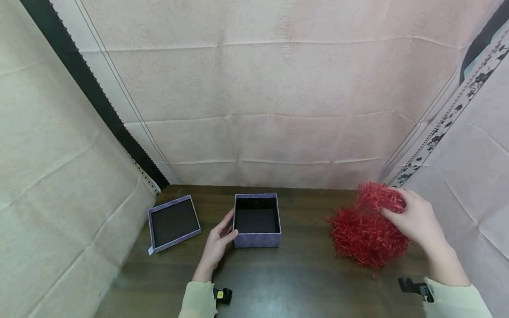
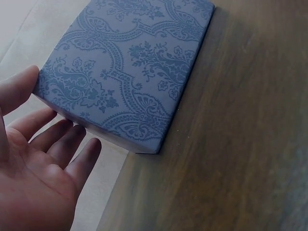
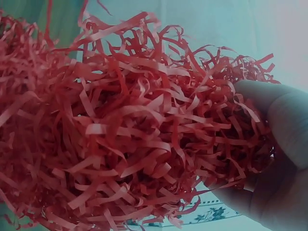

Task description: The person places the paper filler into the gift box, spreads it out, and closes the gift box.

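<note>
My left hand (image 1: 216, 243) holds the near left corner of a blue-patterned lidless box (image 1: 257, 240). Its thumb is at the corner and its fingers lie against the left side, as the left wrist view shows on the patterned box (image 2: 130, 72). The box stands upright, and its black inside holds nothing visible. At the right, my right hand (image 1: 415, 216) grips a clump of red shredded paper (image 1: 377, 196) above a larger heap of the same paper (image 1: 366, 243). In the right wrist view the strands (image 3: 134, 130) spill out from between thumb and fingers.
The box lid (image 1: 175, 223) lies inside-up on the left of the brown wooden table (image 1: 302, 282), with a small white tab at its near corner. Pale cloth (image 1: 278, 88) hangs behind the table and at both sides.
</note>
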Available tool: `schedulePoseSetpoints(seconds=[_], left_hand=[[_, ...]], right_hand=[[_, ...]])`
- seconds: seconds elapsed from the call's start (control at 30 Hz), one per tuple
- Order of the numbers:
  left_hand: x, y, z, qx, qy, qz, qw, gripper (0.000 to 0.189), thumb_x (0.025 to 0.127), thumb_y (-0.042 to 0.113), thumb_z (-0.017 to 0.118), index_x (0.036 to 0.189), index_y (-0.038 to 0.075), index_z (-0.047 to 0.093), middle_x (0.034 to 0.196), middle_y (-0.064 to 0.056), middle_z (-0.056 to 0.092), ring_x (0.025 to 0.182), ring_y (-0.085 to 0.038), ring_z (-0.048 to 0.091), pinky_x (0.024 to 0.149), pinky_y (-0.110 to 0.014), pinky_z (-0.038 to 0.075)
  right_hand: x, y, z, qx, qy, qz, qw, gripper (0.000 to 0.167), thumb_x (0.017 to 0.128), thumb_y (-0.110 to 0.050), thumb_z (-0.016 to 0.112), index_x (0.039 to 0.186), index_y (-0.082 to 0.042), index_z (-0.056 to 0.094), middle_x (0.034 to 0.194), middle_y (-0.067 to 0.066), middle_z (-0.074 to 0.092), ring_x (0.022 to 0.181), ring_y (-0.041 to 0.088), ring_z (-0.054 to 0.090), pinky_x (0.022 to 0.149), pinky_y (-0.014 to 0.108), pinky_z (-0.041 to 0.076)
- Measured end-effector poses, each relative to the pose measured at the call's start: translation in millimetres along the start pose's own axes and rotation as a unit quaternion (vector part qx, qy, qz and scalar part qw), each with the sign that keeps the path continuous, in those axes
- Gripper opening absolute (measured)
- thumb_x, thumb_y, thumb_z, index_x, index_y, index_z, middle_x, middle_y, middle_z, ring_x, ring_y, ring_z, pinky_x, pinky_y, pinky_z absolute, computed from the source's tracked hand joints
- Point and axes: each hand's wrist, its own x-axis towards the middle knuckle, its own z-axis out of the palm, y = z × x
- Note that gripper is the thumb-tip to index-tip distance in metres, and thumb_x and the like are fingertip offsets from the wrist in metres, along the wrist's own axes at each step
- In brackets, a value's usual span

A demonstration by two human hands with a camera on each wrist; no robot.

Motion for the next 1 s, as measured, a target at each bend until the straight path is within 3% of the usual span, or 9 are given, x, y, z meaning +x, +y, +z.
schedulePoseSetpoints(seconds=[0.33, 0.57, 0.77, 1.0], left_hand=[[-0.1, -0.5, -0.3, 0.005, -0.003, 0.0, 1.0, 0.064, 0.104, -0.005, 0.06, 0.164, 0.003, 0.041, 0.172, -0.014, 0.034, 0.157, -0.036, 0.032, 0.114, -0.016, 0.034], [-0.9, 1.1, 0.3, 0.001, 0.0, 0.001, 1.0, 0.065, 0.103, -0.007, 0.06, 0.164, 0.002, 0.04, 0.172, -0.014, 0.035, 0.157, -0.035, 0.032, 0.114, -0.015, 0.035], [-0.5, 0.1, 0.1, -0.001, -0.001, -0.002, 1.0, 0.064, 0.103, -0.008, 0.06, 0.164, 0.001, 0.04, 0.172, -0.014, 0.035, 0.158, -0.035, 0.03, 0.114, -0.015, 0.034], [1.0, -0.6, -0.5, -0.005, -0.008, -0.001, 1.0, 0.064, 0.104, -0.007, 0.059, 0.164, 0.002, 0.039, 0.172, -0.016, 0.032, 0.158, -0.039, 0.029, 0.114, -0.016, 0.034]], right_hand=[[9.6, -31, -3, 0.026, 0.025, -0.023, 0.9991, 0.059, 0.09, -0.014, 0.083, 0.142, 0.002, 0.061, 0.131, 0.034, 0.061, 0.116, 0.053, 0.058, 0.091, 0.075, 0.046], [18.2, -59, -7, 0.038, 0.052, -0.051, 0.9966, 0.058, 0.087, -0.012, 0.085, 0.14, -0.001, 0.065, 0.122, 0.027, 0.067, 0.11, 0.048, 0.063, 0.09, 0.069, 0.048], [23.1, -81, 0, 0.054, 0.047, -0.07, 0.9949, 0.055, 0.088, -0.012, 0.084, 0.139, -0.003, 0.066, 0.119, 0.021, 0.069, 0.107, 0.041, 0.065, 0.087, 0.062, 0.05], [33.1, -106, 3, 0.089, 0.036, -0.089, 0.9914, 0.056, 0.089, -0.009, 0.084, 0.142, -0.007, 0.066, 0.124, 0.017, 0.069, 0.111, 0.039, 0.066, 0.09, 0.064, 0.052]])
